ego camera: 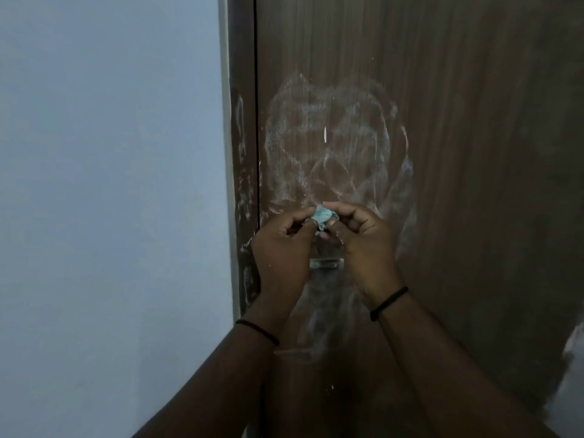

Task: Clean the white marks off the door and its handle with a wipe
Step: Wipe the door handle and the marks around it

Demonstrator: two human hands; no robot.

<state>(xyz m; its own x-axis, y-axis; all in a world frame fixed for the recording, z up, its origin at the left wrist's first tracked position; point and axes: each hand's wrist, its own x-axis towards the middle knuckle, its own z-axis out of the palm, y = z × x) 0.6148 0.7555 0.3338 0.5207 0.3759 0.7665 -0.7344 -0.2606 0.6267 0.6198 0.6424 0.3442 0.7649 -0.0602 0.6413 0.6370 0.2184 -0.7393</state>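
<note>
White marks (331,147) are smearing the brown door (474,153) above its handle (325,263); a pale wall (110,184) is flanking the door's left edge. In front of the door, left hand (281,248) and right hand (363,238) are together pinching a crumpled wipe (322,216).

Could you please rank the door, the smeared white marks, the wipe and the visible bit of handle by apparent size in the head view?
1. door
2. white marks
3. wipe and handle: both small, mostly hidden by the hands, so unranked.
</note>
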